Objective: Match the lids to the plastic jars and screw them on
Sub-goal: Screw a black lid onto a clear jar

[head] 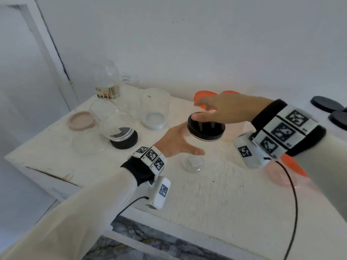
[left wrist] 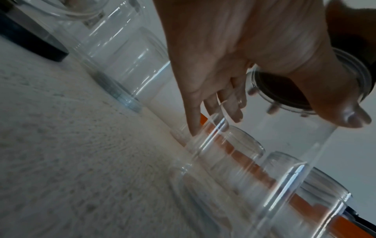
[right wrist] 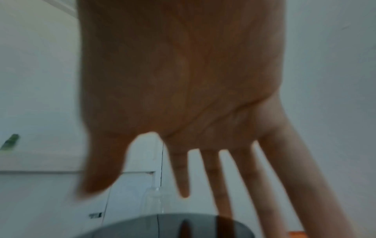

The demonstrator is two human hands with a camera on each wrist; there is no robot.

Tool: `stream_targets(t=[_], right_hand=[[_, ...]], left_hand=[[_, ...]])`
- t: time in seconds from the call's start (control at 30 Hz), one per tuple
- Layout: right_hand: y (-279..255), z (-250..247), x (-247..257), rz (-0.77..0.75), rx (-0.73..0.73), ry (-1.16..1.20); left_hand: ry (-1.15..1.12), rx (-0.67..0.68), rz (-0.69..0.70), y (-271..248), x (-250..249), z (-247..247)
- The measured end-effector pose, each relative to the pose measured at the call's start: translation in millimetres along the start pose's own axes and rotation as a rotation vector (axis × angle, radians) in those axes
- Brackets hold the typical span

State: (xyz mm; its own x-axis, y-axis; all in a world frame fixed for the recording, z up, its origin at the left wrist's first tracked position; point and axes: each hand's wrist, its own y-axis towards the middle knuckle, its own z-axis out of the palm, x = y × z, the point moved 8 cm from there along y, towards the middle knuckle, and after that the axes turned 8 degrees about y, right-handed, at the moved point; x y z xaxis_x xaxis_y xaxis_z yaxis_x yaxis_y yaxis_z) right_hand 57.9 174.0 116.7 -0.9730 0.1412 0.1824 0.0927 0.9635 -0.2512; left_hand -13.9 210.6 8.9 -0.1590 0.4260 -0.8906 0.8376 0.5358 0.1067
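Note:
A clear plastic jar (head: 193,162) stands on the white table (head: 216,199) with a black lid (head: 205,129) on its mouth. My left hand (head: 185,140) grips the jar's side just under the lid. In the left wrist view its fingers (left wrist: 234,104) wrap the far side and its thumb (left wrist: 346,112) presses the near side. My right hand (head: 212,109) is spread flat just above the lid, thumb tip at the lid's far left rim. In the right wrist view its straight fingers (right wrist: 230,185) hang over the black lid (right wrist: 162,225) and hold nothing.
To the left a tilted clear jar (head: 114,122) leans on a black lid (head: 124,143), beside a beige lid (head: 80,121). Behind stand an inverted clear jar (head: 155,109) and a labelled jar (head: 108,81). Orange lids (head: 204,98) and black lids (head: 326,104) lie right.

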Motion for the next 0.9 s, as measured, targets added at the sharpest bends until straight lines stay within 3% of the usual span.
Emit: stream_targets(t=[0.07,0.13,0.4,0.7,0.9], right_hand=[[-3.1,8.7,4.1,-0.073,0.174,0.001],[-6.7,14.3,10.1,-0.134,0.249,-0.037],[2.6,10.2,21.7,-0.128,0.090,-0.065],[-6.7,12.3,17.1,0.063,-0.066,-0.019],[-8.0,14.4,17.2,0.092,-0.026,-0.069]], left_hand=[[-0.023,0.010,-0.005,0.4,0.9,0.0],[-0.025,0.037,-0.005,0.4,0.6,-0.2],[0.014,0.058,-0.026,0.1,2.8,-2.1],[0.067,-0.010,0.001,-0.9,-0.8,-2.6],[0.048,0.003,0.011,-3.2,-3.2,-2.7]])
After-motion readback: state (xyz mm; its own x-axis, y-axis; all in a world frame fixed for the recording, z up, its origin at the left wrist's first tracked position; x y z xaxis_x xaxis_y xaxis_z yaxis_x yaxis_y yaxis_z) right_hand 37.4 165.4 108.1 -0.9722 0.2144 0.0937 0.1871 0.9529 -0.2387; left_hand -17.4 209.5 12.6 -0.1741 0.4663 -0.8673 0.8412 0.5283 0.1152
